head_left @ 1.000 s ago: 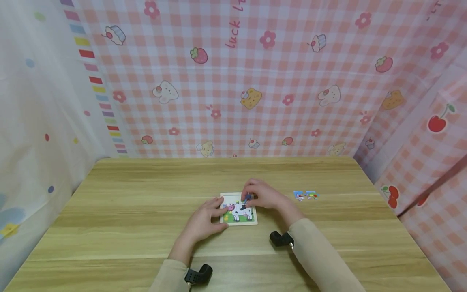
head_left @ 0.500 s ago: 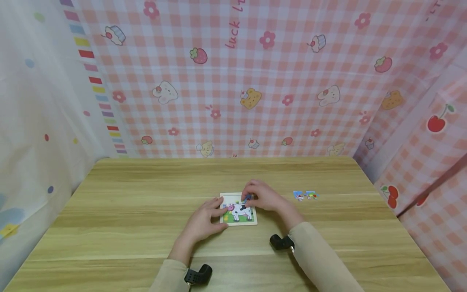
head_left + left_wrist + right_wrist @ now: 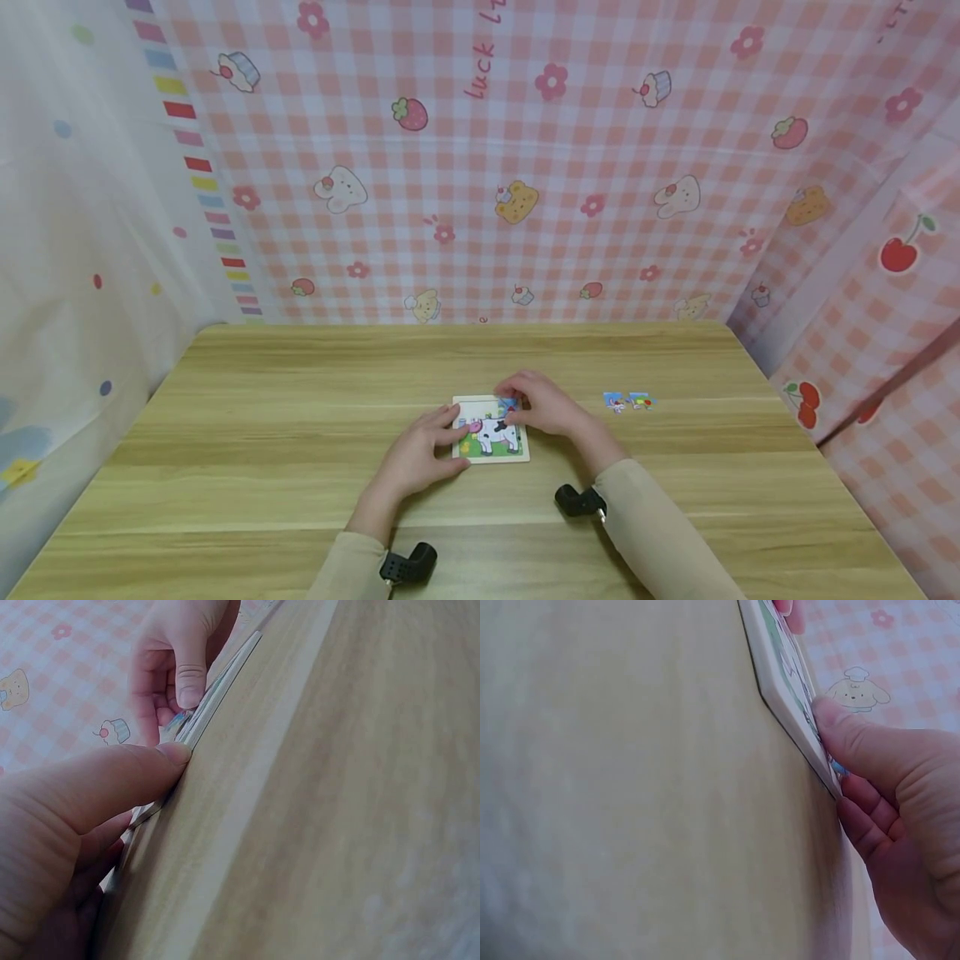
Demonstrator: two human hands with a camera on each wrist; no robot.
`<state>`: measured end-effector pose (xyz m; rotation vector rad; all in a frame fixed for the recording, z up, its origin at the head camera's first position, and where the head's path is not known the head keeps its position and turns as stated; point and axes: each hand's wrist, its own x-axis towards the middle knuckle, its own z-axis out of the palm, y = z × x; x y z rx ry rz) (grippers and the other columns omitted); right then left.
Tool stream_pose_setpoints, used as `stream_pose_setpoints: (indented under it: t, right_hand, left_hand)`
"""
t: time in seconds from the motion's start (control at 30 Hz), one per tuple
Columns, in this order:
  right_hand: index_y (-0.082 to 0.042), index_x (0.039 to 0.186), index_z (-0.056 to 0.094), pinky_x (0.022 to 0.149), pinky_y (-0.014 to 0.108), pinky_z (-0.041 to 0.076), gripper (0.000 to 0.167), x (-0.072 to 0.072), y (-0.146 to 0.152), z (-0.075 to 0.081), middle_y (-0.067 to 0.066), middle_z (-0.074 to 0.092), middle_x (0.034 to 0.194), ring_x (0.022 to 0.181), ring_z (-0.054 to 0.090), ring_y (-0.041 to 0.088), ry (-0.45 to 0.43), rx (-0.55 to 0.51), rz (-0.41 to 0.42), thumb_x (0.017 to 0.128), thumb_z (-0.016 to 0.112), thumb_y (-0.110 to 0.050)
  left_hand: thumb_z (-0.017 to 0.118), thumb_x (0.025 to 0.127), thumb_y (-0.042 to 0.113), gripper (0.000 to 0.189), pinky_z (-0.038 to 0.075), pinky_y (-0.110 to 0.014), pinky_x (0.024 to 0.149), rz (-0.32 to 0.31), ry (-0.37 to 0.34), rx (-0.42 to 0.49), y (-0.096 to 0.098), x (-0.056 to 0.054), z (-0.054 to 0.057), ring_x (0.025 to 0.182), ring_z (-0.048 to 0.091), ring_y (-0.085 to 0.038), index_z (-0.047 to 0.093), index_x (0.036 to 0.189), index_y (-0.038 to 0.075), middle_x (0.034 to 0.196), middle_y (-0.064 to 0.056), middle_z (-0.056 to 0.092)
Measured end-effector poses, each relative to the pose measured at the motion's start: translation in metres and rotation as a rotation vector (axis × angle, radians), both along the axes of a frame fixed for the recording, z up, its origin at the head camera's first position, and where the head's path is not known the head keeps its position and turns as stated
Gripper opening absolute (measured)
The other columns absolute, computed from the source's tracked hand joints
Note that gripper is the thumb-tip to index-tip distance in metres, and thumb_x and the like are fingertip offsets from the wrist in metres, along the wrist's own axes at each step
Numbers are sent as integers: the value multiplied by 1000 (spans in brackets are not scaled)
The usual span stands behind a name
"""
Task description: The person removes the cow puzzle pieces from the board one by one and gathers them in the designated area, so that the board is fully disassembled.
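Note:
A small jigsaw puzzle board (image 3: 490, 452) with a cow picture and a pale wooden rim lies on the table. My left hand (image 3: 420, 450) holds its left side, the thumb (image 3: 174, 754) on the near edge and the fingers spread along the left. At the far right corner my right hand (image 3: 542, 402) has a blue puzzle piece (image 3: 507, 406) between thumb and curled fingers. The right thumb (image 3: 836, 716) touches the picture surface, while the other fingertips are at the board's edge. Part of the piece is hidden by this hand. The board's upper left shows bare pale backing.
Two loose puzzle pieces, one blue and pink (image 3: 614, 402) and one with yellow and red (image 3: 642, 402), lie on the wood-grain table (image 3: 300, 383) to the right of the board. A pink checked cloth (image 3: 480, 167) hangs behind the table's far edge.
The right fingers have shifted slightly toward the far edge, and the blue piece shows more fully at the board's corner. The left hand and the board have stayed in place.

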<state>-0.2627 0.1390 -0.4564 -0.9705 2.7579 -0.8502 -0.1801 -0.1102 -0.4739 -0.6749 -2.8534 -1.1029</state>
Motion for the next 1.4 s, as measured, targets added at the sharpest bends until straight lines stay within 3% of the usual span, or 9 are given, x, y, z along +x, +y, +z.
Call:
stream_pose_setpoints:
  t: [0.47,0.73,1.17,1.4]
  right_hand:
    - [-12,117,69,83,31,48,31,3,0,0,4,63,110,93,54,16,-9,-62,-15,87,77,-14]
    - [-10,115,71,75,25,49,28,4,2,-3,2,66,99,85,55,12,-24,-158,-29,88,74,-8]
    - [-14,117,72,90,33,53,25,6,6,-6,4,71,114,100,63,16,-123,-250,-91,93,67,-7]
    - [-14,117,73,89,33,53,24,10,13,-4,5,71,117,101,63,17,-119,-302,-117,95,66,-9]
  left_hand:
    - [81,82,25,50,30,-54,117,3,2,-6,0,-1,-1,143,37,-34,67,127,11,152,-11,45]
    - [81,82,24,49,31,-54,116,-2,3,-2,0,-1,-2,143,37,-35,67,128,12,152,-11,45]
    - [80,83,24,48,31,-55,117,-7,8,-6,0,0,0,143,37,-35,68,127,10,152,-12,46]
    - [81,82,24,49,31,-55,116,-5,10,-6,0,0,0,143,37,-35,67,127,11,152,-12,46]
